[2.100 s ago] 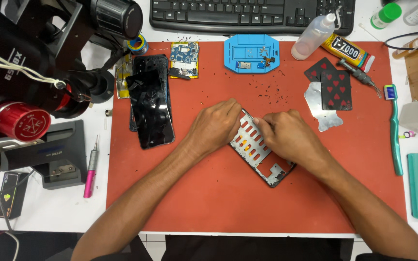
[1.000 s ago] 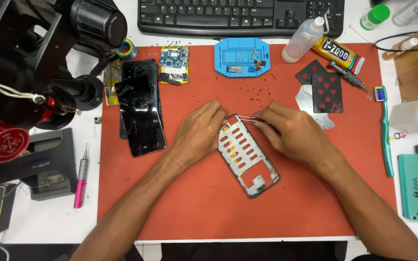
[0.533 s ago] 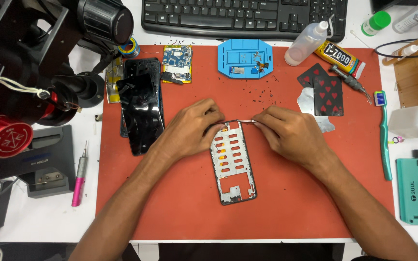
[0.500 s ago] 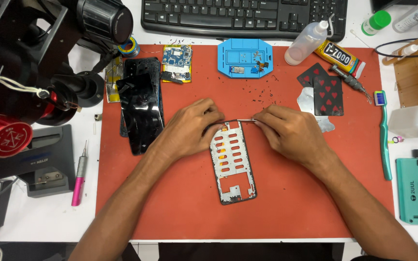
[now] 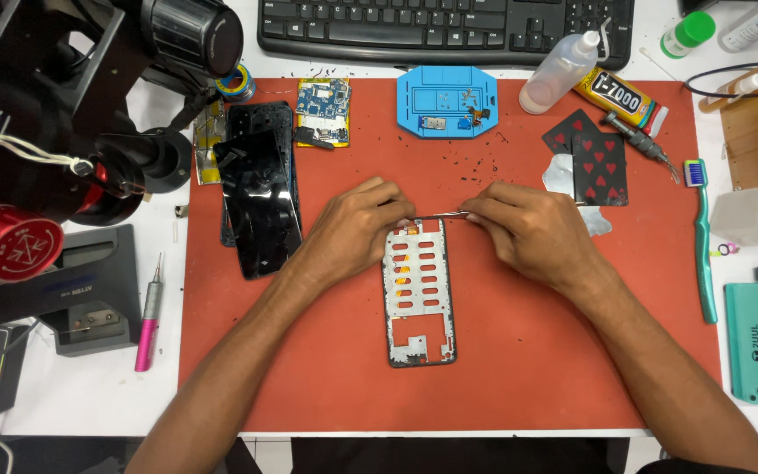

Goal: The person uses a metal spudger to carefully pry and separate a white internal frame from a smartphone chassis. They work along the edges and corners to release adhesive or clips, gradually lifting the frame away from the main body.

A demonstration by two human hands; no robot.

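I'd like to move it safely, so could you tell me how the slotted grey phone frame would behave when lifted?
The slotted grey phone frame is thin and full of cut-outs, so probably light and slightly flexible. Lying flat on the red mat, it should slide, not roll.

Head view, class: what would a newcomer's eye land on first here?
Mid-mat, the left hand steadies a slotted phone frame while the right hand pinches metal tweezers at its top edge. Left of them lies a black phone screen; a blue parts tray sits near the keyboard.

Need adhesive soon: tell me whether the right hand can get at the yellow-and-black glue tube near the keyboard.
Probably yes, once freed: the right hand now pinches thin metal tweezers, but only bare red mat and playing cards lie before the glue tube.
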